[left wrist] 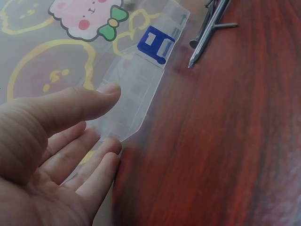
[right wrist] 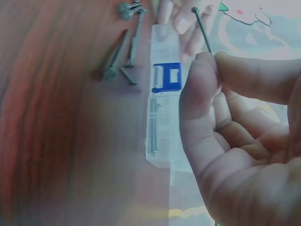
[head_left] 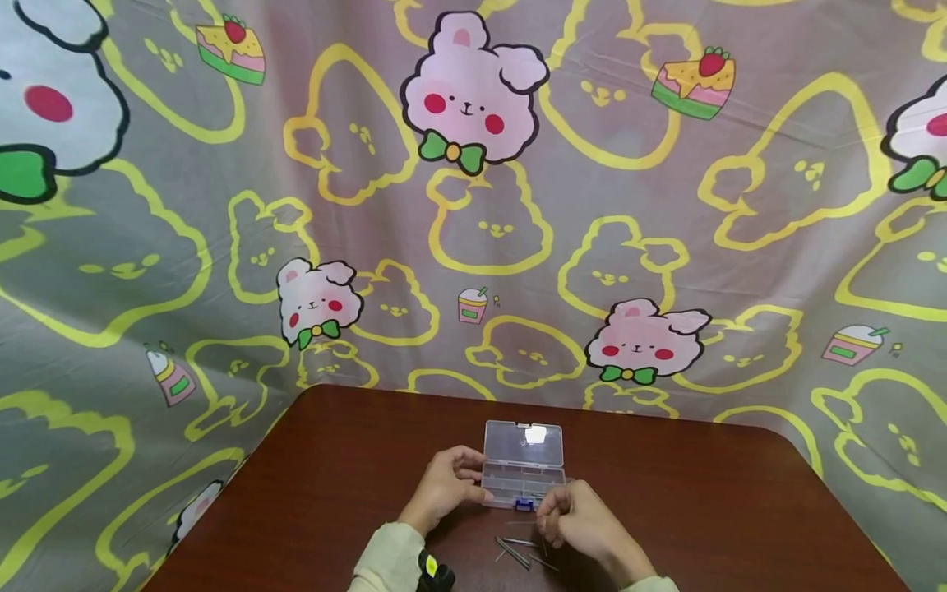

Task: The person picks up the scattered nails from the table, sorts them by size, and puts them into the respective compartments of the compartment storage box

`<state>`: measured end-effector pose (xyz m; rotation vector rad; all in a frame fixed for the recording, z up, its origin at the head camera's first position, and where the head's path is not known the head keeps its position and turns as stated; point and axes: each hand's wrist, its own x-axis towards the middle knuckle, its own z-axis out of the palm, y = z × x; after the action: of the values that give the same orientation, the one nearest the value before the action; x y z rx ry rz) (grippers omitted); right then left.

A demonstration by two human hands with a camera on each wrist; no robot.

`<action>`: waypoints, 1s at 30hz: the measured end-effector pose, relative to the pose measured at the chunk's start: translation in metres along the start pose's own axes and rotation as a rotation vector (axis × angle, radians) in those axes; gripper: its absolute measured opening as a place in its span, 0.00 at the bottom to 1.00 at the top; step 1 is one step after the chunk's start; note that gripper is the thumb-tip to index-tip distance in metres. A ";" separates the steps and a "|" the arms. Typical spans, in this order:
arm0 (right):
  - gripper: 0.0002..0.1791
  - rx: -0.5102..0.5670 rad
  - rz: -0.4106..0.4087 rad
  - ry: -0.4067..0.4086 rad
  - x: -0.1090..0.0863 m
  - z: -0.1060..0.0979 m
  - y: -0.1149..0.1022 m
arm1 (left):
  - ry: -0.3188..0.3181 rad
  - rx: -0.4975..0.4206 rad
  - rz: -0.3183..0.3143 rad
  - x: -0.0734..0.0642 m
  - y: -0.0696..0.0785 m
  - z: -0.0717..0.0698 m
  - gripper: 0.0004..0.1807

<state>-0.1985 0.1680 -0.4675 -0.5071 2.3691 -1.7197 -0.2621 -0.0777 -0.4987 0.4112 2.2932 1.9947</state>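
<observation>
A clear plastic compartment box (head_left: pixel 524 475) sits on the table with its lid raised at the back and a blue latch (right wrist: pixel 168 76) on its front. My left hand (head_left: pixel 444 485) holds the box's left end, thumb at the front corner and fingers along the side. Between thumb and forefinger, my right hand (head_left: pixel 580 520) pinches a nail (right wrist: pixel 202 29), its head pointing away from the fingers. That hand is just in front of the box's right end. Several nails (right wrist: pixel 154 127) lie in the right front compartment.
Loose nails (head_left: pixel 514 552) of different sizes lie on the dark red-brown table (head_left: pixel 355 460) in front of the box. A patterned cloth (head_left: pixel 510 205) with rabbit faces hangs behind and beside the table.
</observation>
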 end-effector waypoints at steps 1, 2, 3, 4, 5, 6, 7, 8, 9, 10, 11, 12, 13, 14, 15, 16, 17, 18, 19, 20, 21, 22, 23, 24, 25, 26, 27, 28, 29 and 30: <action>0.09 0.023 0.002 0.009 0.001 -0.001 0.000 | 0.000 -0.002 0.003 0.000 0.000 0.000 0.31; 0.08 0.044 0.004 0.017 0.001 -0.002 0.001 | 0.000 -0.002 0.006 0.000 0.000 0.000 0.31; 0.07 0.062 0.006 0.025 0.002 -0.002 0.002 | 0.000 -0.002 0.007 0.000 -0.001 0.000 0.31; 0.07 0.078 0.009 0.034 0.002 -0.003 0.003 | 0.000 -0.005 0.004 0.000 -0.001 0.000 0.31; 0.06 0.090 0.012 0.042 0.002 -0.004 0.004 | -0.001 -0.004 0.000 0.001 -0.001 0.000 0.31; 0.06 0.095 0.018 0.051 0.003 -0.004 0.005 | -0.003 0.001 -0.001 0.001 -0.001 0.000 0.31; 0.06 0.098 0.024 0.061 0.003 -0.004 0.006 | -0.003 0.004 -0.006 0.001 -0.002 0.000 0.30; 0.06 0.098 0.028 0.070 0.003 -0.005 0.006 | -0.004 0.006 -0.010 0.001 -0.002 0.000 0.30; 0.05 0.096 0.031 0.082 0.004 -0.005 0.005 | -0.004 0.008 -0.015 0.002 -0.002 0.000 0.30; 0.05 0.088 0.035 0.097 0.004 -0.006 0.004 | -0.003 0.011 -0.017 0.002 -0.003 0.000 0.30; 0.04 0.083 0.038 0.112 0.005 -0.007 0.003 | -0.003 0.013 -0.021 0.002 -0.003 0.000 0.30; 0.04 0.074 0.039 0.128 0.006 -0.007 0.001 | -0.001 0.016 -0.022 0.002 -0.003 0.000 0.30; 0.04 0.066 0.041 0.143 0.007 -0.008 0.000 | 0.001 0.014 -0.028 0.002 -0.003 0.000 0.30; 0.04 0.059 0.042 0.155 0.008 -0.009 -0.002 | 0.002 0.014 -0.027 0.002 -0.003 0.000 0.30; 0.04 0.055 0.044 0.166 0.009 -0.010 -0.003 | 0.004 0.015 -0.025 0.002 -0.003 0.000 0.30; 0.04 0.053 0.049 0.173 0.011 -0.011 -0.004 | 0.005 0.016 -0.024 0.001 -0.003 0.000 0.30; 0.04 0.054 0.054 0.177 0.012 -0.011 -0.005 | 0.005 0.013 -0.024 0.001 -0.003 0.000 0.31; 0.04 0.052 0.059 0.181 0.013 -0.012 -0.005 | 0.005 0.012 -0.024 0.001 -0.003 0.000 0.31; 0.04 0.049 0.065 0.186 0.014 -0.012 -0.006 | 0.004 0.010 -0.020 0.000 -0.003 0.001 0.31; 0.04 0.042 0.070 0.194 0.015 -0.013 -0.006 | 0.004 0.006 -0.016 0.000 -0.003 0.001 0.31; 0.04 0.037 0.078 0.203 0.017 -0.013 -0.007 | 0.004 0.003 -0.014 0.000 -0.002 0.001 0.31; 0.04 0.029 0.088 0.215 0.018 -0.014 -0.007 | 0.004 0.005 -0.014 -0.001 0.000 0.002 0.31; 0.03 0.022 0.095 0.230 0.020 -0.015 -0.007 | 0.003 0.003 -0.011 -0.001 0.000 0.003 0.31; 0.03 0.015 0.100 0.241 0.021 -0.015 -0.008 | 0.003 0.000 -0.010 -0.001 0.001 0.003 0.31; 0.03 0.007 0.108 0.253 0.023 -0.016 -0.009 | 0.003 -0.003 -0.009 0.000 0.001 0.003 0.31; 0.03 0.001 0.115 0.263 0.024 -0.017 -0.010 | 0.005 0.000 -0.009 0.000 0.001 0.003 0.31; 0.03 0.002 0.123 0.269 0.026 -0.018 -0.012 | 0.006 0.002 -0.009 0.000 0.000 0.003 0.31; 0.03 0.002 0.130 0.273 0.027 -0.019 -0.012 | 0.006 0.003 -0.009 0.001 -0.001 0.002 0.31; 0.03 0.002 0.135 0.276 0.028 -0.019 -0.013 | 0.007 -0.001 -0.009 0.002 -0.004 0.002 0.31; 0.03 0.000 0.142 0.278 0.029 -0.020 -0.014 | 0.008 0.000 -0.008 0.002 -0.004 0.002 0.31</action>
<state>-0.2294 0.1712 -0.4463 -0.0988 2.5167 -1.8278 -0.2648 -0.0759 -0.5031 0.3941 2.2963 1.9960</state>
